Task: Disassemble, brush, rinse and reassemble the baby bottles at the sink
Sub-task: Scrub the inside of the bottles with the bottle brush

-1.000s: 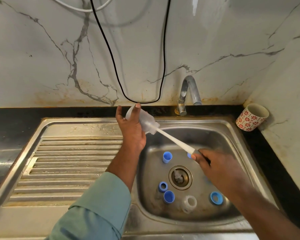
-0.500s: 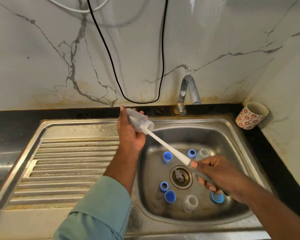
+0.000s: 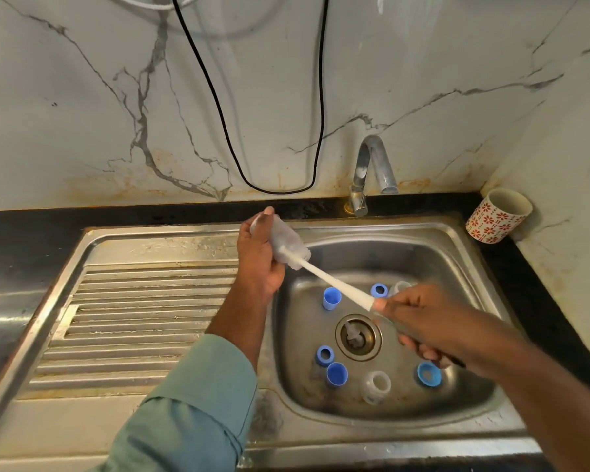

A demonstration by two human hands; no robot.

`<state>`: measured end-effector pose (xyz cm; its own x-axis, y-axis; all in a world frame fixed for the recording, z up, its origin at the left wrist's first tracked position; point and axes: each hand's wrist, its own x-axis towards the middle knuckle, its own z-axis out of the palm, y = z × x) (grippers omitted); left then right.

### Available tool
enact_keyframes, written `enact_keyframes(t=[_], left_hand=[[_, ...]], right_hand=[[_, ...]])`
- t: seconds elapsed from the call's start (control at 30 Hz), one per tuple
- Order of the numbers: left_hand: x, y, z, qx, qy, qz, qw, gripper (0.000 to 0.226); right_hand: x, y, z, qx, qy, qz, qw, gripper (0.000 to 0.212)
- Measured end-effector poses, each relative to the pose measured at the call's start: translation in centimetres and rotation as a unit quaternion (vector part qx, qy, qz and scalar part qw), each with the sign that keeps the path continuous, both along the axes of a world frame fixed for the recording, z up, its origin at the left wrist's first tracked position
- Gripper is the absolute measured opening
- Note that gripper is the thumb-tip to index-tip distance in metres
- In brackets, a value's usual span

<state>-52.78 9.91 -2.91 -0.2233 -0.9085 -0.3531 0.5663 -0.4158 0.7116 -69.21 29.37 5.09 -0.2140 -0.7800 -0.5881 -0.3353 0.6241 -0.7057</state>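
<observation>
No text, label, brand or number is readable anywhere (the cup bears only red flowers).

My sink: scuffed brushed steel. Bottle: cloudy clear plastic. Brush handle: matt white plastic. Wall: glossy marble.

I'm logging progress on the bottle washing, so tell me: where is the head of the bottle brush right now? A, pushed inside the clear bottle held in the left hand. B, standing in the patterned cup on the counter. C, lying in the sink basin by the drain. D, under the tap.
A: the left hand grips the clear bottle, and the brush, held by the right hand, runs into its mouth.
</observation>
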Motion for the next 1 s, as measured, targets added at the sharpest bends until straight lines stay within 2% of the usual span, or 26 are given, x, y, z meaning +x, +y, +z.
enact_keyframes(t=[0.03, 0.1, 0.2, 0.27, 0.4, 0.47, 0.57, 0.63, 0.73, 0.8, 0.87, 0.93, 1.0], left_hand=[[0.2, 0.1, -0.2, 0.016, 0.067, -0.023, 0.997, 0.058], [0.2, 0.4, -0.2, 0.042, 0.155, -0.038, 0.986, 0.062], [-0.2, 0.6, 0.0, 0.044, 0.171, -0.038, 0.984, 0.048], [-0.1, 0.5, 0.0, 0.033, 0.148, -0.032, 0.988, 0.044], [0.6, 0.6, -0.4, 0.026, 0.048, 0.022, 0.998, 0.073], [1.0, 0.3, -1.2, 0.039, -0.007, 0.047, 0.998, 0.053], [1.2, 0.6, -0.8, 0.030, -0.024, -0.011, 0.999, 0.014], [1.2, 0.9, -0.2, 0.035, -0.012, 0.010, 0.999, 0.012], [1.6, 0.8, 0.3, 0.120, -0.037, 0.132, 0.983, 0.026], [2.2, 0.9, 0.9, 0.142, 0.005, 0.156, 0.977, 0.032], [2.6, 1.1, 1.8, 0.111, 0.042, 0.117, 0.986, 0.047], [2.6, 1.4, 2.9, 0.082, 0.012, 0.038, 0.996, 0.058], [1.8, 1.2, 3.7, 0.066, -0.043, -0.023, 0.997, 0.055]], right_hand=[[-0.7, 0.1, 0.3, 0.023, -0.090, -0.024, 0.995, 0.036], [-1.3, 0.5, -0.6, 0.041, -0.214, -0.045, 0.975, 0.042], [-0.3, 1.2, -2.8, 0.028, -0.280, -0.065, 0.957, 0.045], [0.4, 1.4, -3.4, 0.015, -0.268, -0.055, 0.962, 0.043], [0.1, 1.4, -3.2, -0.006, -0.237, -0.043, 0.971, 0.042], [-0.2, 1.5, -3.2, -0.011, -0.233, -0.057, 0.971, 0.043], [0.1, 1.5, -3.2, -0.014, -0.208, -0.033, 0.978, 0.036], [0.6, 1.3, -3.3, -0.031, -0.210, -0.034, 0.977, 0.036], [1.0, 1.0, -3.4, -0.048, -0.226, -0.060, 0.971, 0.035], [0.9, 1.0, -3.5, -0.045, -0.217, -0.072, 0.973, 0.033], [0.9, 0.9, -3.6, -0.046, -0.197, -0.082, 0.976, 0.030], [1.1, 0.8, -3.5, -0.057, -0.154, -0.085, 0.983, 0.028], [1.5, 0.6, -3.6, -0.067, -0.097, -0.063, 0.991, 0.030]])
